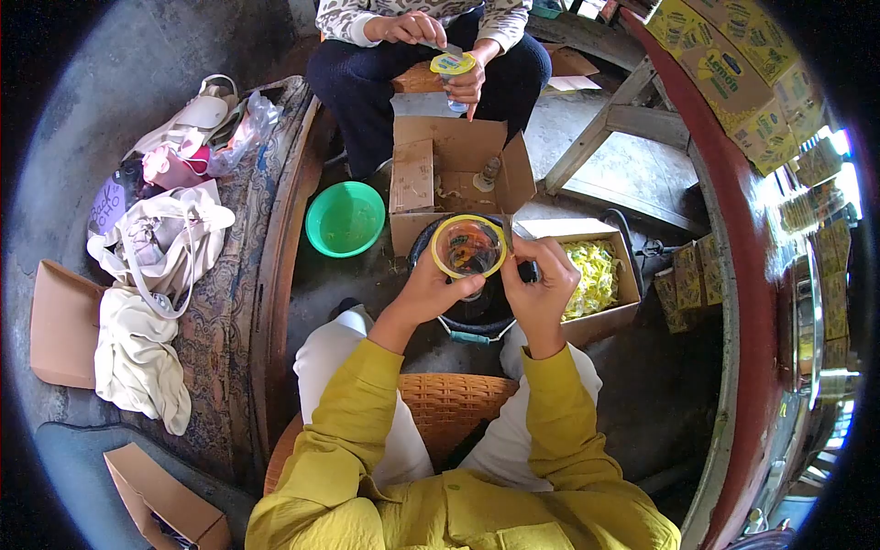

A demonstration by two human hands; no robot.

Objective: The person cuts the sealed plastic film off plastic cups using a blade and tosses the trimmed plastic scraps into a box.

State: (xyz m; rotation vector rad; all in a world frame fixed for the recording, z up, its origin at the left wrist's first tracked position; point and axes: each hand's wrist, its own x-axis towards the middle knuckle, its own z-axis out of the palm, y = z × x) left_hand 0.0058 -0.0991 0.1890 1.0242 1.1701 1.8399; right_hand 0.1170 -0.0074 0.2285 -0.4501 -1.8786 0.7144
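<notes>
My left hand (428, 291) is wrapped round a plastic cup (468, 247) with a yellow rim, its printed round face turned up towards me. Beside the rim, my right hand (541, 286) is closed in a pinch; a thin dark edge shows at its fingertips, too small to name. Under both hands stands a dark bucket (477, 330) with a wire handle and a teal grip. To the right, an open carton (616, 316) holds a heap of yellow strips (591, 275). Beyond the cup is an open cardboard box (449, 137) with a small clear container (487, 174) inside.
Opposite me, a seated person holds a yellow-topped cup (453, 64) in one hand and a thin tool in the other. A green basin (346, 219) sits at left. Bags (165, 229) lie on a patterned bench (229, 302). Lemon-printed cartons (733, 69) line the right side.
</notes>
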